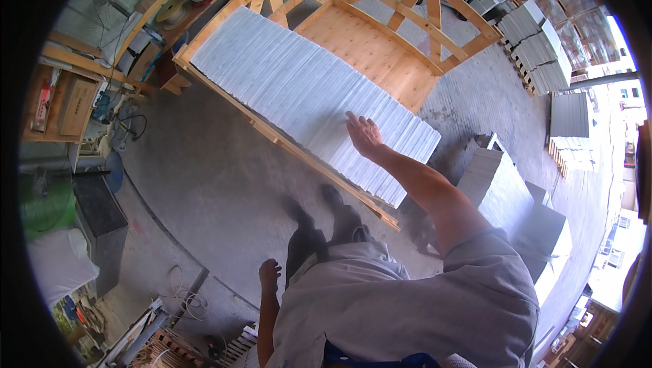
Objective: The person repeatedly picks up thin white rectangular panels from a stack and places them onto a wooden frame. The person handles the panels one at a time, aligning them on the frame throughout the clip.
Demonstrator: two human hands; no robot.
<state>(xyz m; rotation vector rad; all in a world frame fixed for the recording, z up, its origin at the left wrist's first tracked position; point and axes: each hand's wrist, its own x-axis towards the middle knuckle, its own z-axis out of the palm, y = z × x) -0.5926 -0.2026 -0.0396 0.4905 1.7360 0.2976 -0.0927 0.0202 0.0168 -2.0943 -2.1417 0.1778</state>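
Note:
A long row of thin, pale grey slabs (292, 89) stands packed on edge in a wooden crate (421, 1) with an open near side. My right hand (365, 136) reaches over the right half of the row. Its fingers are apart and the fingertips are at the slabs' top edges, with nothing held. Whether they press on the slabs or hover just above, I cannot tell. Down at my side hangs my left hand (269, 271), away from the crate, its fingers curled in and nothing visible in them.
Behind the slabs lies the crate's bare plywood base (367, 45). More stacked slabs (496, 185) stand right of the crate, and palletised stacks (540, 49) lie farther right. A workbench (183, 22) with a wire spool runs along the left. Coiled cable (190, 303) lies at lower left.

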